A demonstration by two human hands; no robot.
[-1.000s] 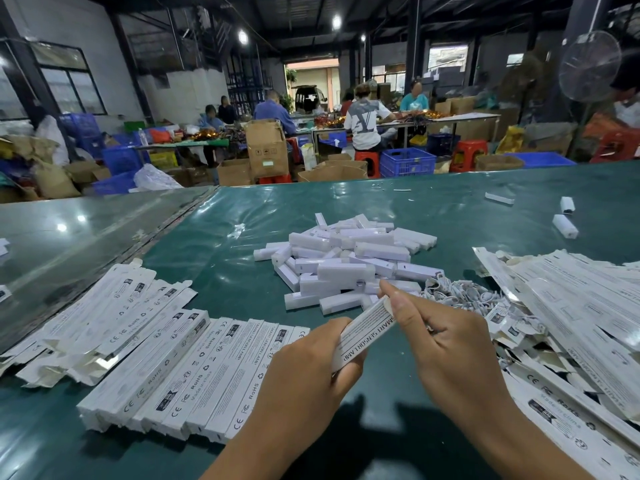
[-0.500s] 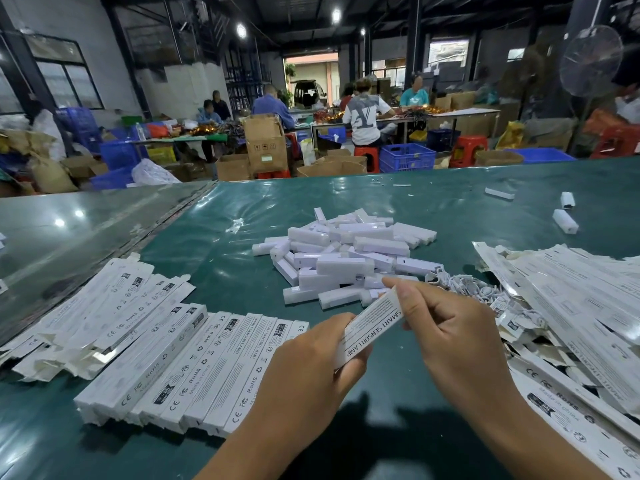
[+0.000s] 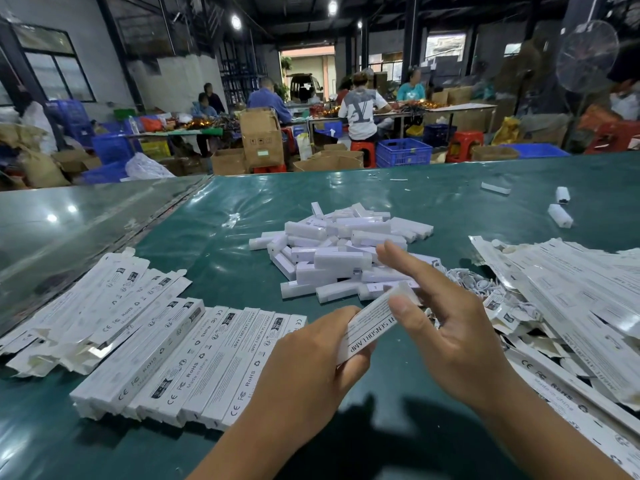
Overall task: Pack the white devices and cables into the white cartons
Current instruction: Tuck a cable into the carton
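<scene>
surface: green table (image 3: 398,188) | centre: white devices (image 3: 341,251) heaped | left: packed cartons (image 3: 180,355) rowed | right: flat cartons (image 3: 571,289) piled, cables (image 3: 474,284) bunched beside

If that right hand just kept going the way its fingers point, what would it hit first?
Probably the pile of white devices. The right hand has its fingers stretched forward and left over the pile's near edge; depth is hard to judge, so they may pass just above it.
</scene>
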